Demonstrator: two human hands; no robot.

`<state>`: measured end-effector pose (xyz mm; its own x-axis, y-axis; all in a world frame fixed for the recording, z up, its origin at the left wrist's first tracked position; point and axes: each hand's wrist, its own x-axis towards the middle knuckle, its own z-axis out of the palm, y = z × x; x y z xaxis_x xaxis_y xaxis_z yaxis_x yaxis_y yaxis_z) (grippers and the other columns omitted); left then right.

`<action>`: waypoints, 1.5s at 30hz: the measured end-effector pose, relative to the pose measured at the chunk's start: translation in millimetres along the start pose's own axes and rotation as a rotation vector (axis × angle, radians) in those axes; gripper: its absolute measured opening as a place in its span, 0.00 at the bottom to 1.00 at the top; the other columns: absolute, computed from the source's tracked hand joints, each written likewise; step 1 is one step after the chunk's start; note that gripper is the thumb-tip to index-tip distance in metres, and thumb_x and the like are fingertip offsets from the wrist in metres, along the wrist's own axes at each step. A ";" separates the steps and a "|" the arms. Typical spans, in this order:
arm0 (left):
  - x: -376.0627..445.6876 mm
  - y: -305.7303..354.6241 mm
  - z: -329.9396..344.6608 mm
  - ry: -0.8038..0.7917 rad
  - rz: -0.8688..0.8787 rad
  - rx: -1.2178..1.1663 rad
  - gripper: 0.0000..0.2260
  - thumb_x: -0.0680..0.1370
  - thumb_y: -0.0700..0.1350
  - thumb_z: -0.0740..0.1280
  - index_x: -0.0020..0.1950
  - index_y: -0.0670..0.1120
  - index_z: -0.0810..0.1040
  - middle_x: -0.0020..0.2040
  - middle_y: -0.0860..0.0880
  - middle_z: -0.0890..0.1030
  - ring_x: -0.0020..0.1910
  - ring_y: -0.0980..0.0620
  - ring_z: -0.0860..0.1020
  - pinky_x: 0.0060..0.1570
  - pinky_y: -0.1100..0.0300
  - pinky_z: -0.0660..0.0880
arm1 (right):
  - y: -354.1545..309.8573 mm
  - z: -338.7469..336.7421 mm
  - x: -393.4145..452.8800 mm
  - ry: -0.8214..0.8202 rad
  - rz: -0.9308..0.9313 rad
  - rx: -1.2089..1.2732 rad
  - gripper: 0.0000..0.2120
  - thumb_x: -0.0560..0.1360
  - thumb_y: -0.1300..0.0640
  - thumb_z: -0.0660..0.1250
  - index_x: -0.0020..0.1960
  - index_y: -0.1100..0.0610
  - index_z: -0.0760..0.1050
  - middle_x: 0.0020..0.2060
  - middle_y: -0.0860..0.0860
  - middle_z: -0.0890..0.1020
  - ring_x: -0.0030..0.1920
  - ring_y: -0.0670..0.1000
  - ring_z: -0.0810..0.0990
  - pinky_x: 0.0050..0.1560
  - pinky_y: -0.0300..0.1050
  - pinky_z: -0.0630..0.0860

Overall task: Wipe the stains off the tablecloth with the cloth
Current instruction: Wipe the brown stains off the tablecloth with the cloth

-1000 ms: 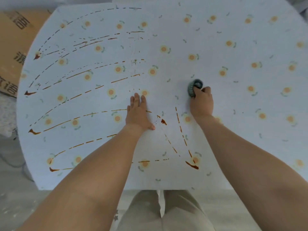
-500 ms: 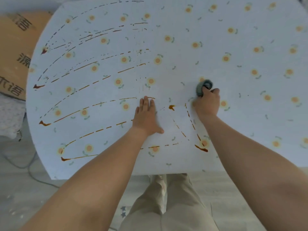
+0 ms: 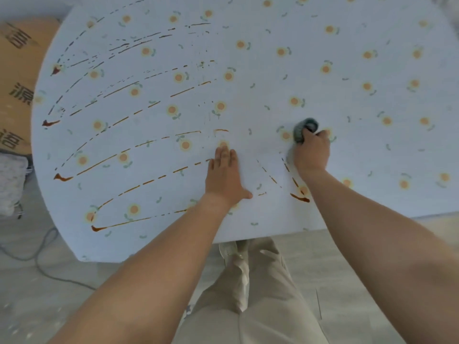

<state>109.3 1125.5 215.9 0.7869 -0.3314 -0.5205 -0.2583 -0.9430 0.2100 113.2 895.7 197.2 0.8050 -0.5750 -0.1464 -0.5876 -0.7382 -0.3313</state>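
Observation:
A pale blue tablecloth [image 3: 310, 78] printed with small orange flowers covers the round table. Long brown stains [image 3: 139, 147] arc in broken streaks across its left half, and shorter streaks [image 3: 299, 196] lie near the front edge between my hands. My right hand [image 3: 311, 151] grips a bunched dark green cloth [image 3: 304, 129] and holds it down on the tablecloth right of centre. My left hand [image 3: 224, 176] rests flat on the tablecloth, fingers straight and together, just left of the short streaks.
A cardboard box [image 3: 17, 78] with printed characters stands left of the table. Below it lies a white bundle [image 3: 11, 184], and a grey cable [image 3: 42, 266] runs over the floor. My legs in beige trousers [image 3: 250, 294] are at the table's front edge.
The view has shifted, so the table sits higher and further right in frame. My right hand moved the cloth over the blob between my hands, which is gone. My left hand stays flat.

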 end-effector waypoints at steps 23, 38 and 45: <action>-51.6 25.9 37.4 0.074 -0.011 0.001 0.57 0.68 0.63 0.76 0.81 0.39 0.44 0.81 0.41 0.44 0.80 0.42 0.42 0.78 0.48 0.47 | 6.8 17.4 -128.1 -0.282 -0.740 -0.043 0.19 0.67 0.67 0.69 0.57 0.57 0.80 0.47 0.60 0.74 0.43 0.61 0.75 0.43 0.52 0.77; -68.9 52.1 61.0 0.054 -0.106 -0.104 0.60 0.66 0.61 0.79 0.81 0.40 0.43 0.82 0.43 0.42 0.80 0.44 0.41 0.78 0.49 0.49 | 63.3 7.0 -156.3 -0.178 -0.607 -0.029 0.20 0.66 0.69 0.66 0.57 0.59 0.79 0.48 0.61 0.74 0.43 0.62 0.75 0.40 0.52 0.74; -74.3 52.9 60.6 0.050 -0.103 -0.093 0.58 0.67 0.61 0.78 0.81 0.40 0.43 0.82 0.43 0.41 0.80 0.43 0.40 0.79 0.48 0.49 | 115.5 -15.4 -151.3 0.012 -0.048 0.057 0.21 0.74 0.67 0.59 0.64 0.59 0.75 0.53 0.60 0.71 0.48 0.62 0.73 0.49 0.51 0.73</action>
<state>3.2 1098.4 215.5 0.8343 -0.2288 -0.5015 -0.1232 -0.9642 0.2349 -77.7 892.0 195.5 0.8309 -0.5438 -0.1176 -0.5423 -0.7443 -0.3898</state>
